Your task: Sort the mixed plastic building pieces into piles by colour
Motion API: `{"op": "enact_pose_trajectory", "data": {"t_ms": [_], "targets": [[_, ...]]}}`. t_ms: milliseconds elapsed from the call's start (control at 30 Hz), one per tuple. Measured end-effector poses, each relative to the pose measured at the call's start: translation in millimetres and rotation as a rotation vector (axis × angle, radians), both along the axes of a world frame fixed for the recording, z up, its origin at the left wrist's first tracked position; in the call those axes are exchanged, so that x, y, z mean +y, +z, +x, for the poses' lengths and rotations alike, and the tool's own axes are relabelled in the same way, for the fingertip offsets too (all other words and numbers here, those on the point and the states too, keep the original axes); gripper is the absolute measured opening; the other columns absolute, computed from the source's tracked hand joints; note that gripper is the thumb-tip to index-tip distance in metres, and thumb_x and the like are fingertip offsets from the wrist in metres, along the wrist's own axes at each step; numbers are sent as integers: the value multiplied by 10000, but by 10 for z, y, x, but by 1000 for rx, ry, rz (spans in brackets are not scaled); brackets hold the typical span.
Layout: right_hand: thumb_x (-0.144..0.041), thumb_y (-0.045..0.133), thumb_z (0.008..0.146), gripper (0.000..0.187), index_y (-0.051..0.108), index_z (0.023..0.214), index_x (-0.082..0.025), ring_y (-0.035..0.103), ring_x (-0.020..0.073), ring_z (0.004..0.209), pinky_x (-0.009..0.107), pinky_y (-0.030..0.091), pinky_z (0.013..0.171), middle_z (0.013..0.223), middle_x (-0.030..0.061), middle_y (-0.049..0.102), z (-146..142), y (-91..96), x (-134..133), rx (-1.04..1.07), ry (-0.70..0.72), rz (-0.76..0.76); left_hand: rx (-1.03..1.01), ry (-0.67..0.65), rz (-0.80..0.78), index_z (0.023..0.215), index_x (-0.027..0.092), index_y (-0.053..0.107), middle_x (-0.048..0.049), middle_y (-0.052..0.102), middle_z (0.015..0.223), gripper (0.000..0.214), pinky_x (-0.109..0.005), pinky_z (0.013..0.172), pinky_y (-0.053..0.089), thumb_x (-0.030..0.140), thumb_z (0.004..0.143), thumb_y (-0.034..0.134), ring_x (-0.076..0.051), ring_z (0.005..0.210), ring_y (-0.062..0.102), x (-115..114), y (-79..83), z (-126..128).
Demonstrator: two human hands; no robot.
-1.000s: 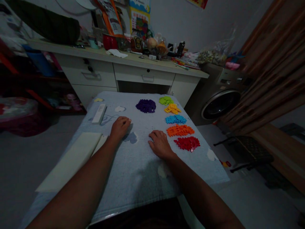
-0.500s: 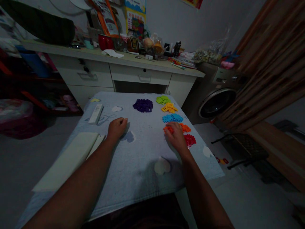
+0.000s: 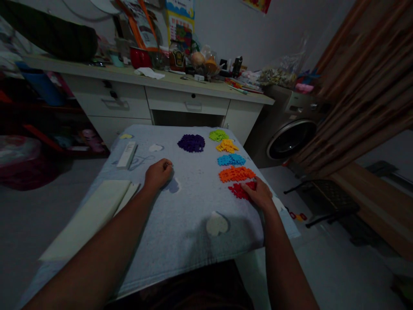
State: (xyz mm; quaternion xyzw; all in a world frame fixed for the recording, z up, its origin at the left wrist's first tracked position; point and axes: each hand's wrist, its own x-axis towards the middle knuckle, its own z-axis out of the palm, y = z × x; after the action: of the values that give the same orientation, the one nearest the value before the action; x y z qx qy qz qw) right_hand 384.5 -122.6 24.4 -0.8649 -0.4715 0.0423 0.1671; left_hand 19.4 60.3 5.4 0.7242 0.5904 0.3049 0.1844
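My left hand (image 3: pixel 158 173) rests on the cloth-covered table (image 3: pixel 193 215), its fingers curled into a fist; the inside of the fist is hidden. At the right side, my right hand (image 3: pixel 260 193) touches a pile of red plastic pieces (image 3: pixel 238 190), thumb and fingers apart over the pile's right end. Just beyond lies an orange pile (image 3: pixel 236 174) of similar small knobbly pieces. Farther back in the same row are a blue pile (image 3: pixel 231 159), a yellow pile (image 3: pixel 227 146) and a lime green pile (image 3: pixel 218 135). A dark purple pile (image 3: pixel 191 143) sits at the back middle.
A white box (image 3: pixel 127 155) and a folded pale sheet (image 3: pixel 90 215) lie on the table's left side. Behind stands a cluttered counter (image 3: pixel 206 88) with drawers. A washing machine (image 3: pixel 290 125) and a low stool (image 3: pixel 325 198) are to the right.
My right hand has moved from the orange pile toward me and right, onto the red pile. The orange pile is now uncovered. My left hand stays in about the same place.
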Motion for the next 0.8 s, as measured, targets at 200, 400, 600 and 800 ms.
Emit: {"op": "enact_pose_trajectory", "data": {"t_ms": [200, 400, 600, 800], "targets": [[-639, 643, 757, 729, 589, 1323, -183, 548, 314, 1217, 441, 406, 1040, 1319, 150, 605, -63, -25, -37, 73, 63, 27, 163, -45, -88, 990, 222, 656, -56, 699, 928, 283, -328, 737, 435, 396, 833, 497, -232, 882, 633, -1, 77, 56], [-550, 663, 758, 602, 633, 1225, -170, 588, 290, 1104, 432, 445, 992, 1214, 135, 634, -132, -48, -91, 125, 131, 141, 193, -227, -173, 1282, 183, 559, -132, 649, 1168, 564, -364, 900, 480, 495, 812, 574, -265, 1050, 627, -244, 273, 289], [-512, 693, 742, 501, 685, 1090, -152, 610, 269, 1036, 409, 464, 948, 1112, 120, 658, -279, 33, -57, 182, 267, 227, 229, -636, -123, 1346, 203, 526, -131, 593, 1320, 653, -410, 1015, 445, 460, 762, 664, -306, 1195, 568, -963, 324, 761], [-464, 685, 783, 384, 708, 1015, -159, 619, 254, 961, 375, 468, 882, 1029, 112, 681, -598, 91, 21, 183, 370, 203, 183, -611, -47, 1501, 208, 332, -151, 495, 1457, 969, -488, 1067, 394, 435, 676, 787, -365, 1288, 474, -1279, 173, 1073]]}}
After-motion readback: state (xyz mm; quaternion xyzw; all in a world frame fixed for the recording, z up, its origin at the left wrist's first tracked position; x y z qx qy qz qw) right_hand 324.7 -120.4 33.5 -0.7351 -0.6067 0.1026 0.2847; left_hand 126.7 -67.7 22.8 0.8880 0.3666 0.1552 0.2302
